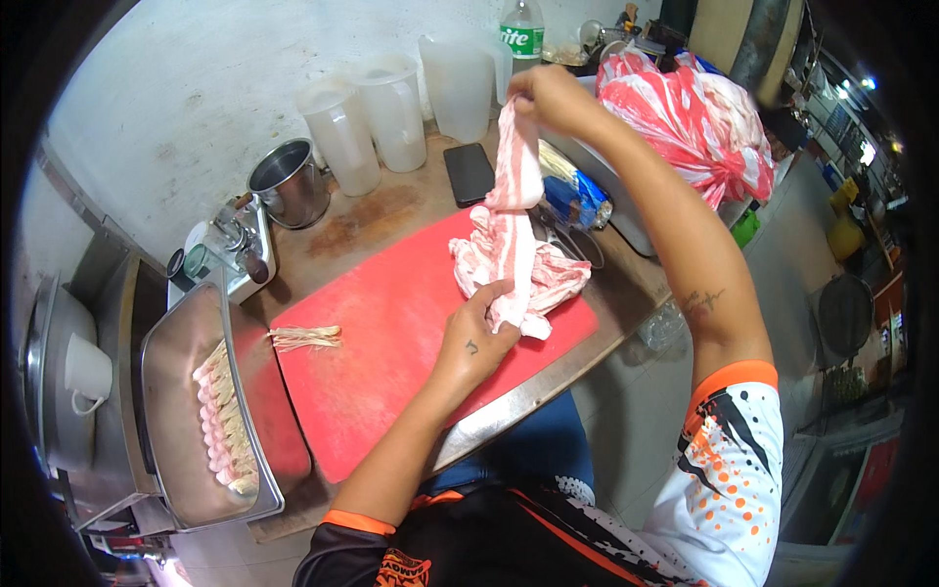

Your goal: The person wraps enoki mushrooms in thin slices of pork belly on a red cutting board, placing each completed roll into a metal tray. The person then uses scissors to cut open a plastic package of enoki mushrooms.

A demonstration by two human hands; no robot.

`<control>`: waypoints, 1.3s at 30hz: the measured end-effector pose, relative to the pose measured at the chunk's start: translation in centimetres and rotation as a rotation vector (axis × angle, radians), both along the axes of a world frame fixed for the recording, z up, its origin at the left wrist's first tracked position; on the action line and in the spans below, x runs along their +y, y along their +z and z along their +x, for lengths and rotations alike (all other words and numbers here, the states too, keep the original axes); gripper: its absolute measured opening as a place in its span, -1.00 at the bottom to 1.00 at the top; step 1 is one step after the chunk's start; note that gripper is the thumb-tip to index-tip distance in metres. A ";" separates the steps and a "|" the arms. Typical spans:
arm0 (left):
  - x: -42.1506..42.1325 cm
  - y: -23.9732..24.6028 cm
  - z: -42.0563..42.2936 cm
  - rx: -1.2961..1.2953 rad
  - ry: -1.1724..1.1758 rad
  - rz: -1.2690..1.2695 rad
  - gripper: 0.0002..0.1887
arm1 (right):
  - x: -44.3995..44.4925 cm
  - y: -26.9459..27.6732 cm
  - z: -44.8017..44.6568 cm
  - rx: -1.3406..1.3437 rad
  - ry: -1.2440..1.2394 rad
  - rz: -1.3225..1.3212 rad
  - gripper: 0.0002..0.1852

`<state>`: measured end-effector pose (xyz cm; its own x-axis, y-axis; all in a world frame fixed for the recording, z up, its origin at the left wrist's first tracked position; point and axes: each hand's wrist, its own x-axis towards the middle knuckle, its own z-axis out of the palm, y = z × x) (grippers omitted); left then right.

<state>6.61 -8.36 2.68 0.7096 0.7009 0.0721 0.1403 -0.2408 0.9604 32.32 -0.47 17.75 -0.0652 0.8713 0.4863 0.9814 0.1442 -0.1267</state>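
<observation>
A long thin slice of raw pork belly is stretched between my two hands above a red cutting board. My right hand pinches its upper end, raised over the back of the board. Lower down, my left hand grips the slice near its other end, close to the board. Behind and under the slice lies a crumpled heap of pork belly slices. A small bundle of enoki mushrooms rests on the board's left end. Several meat-wrapped enoki rolls sit in a row inside a deep stainless steel pan.
Along the wall stand plastic pitchers and a steel pot. A black phone lies behind the board. Scissors and an enoki packet are right of the meat. A red-and-white plastic bag bulges at the back right.
</observation>
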 end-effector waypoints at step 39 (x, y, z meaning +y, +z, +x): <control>0.5 -5.0 -18.0 -0.376 0.840 -0.151 -0.56 | -0.4 -12.8 -28.7 0.137 0.403 -0.302 -0.80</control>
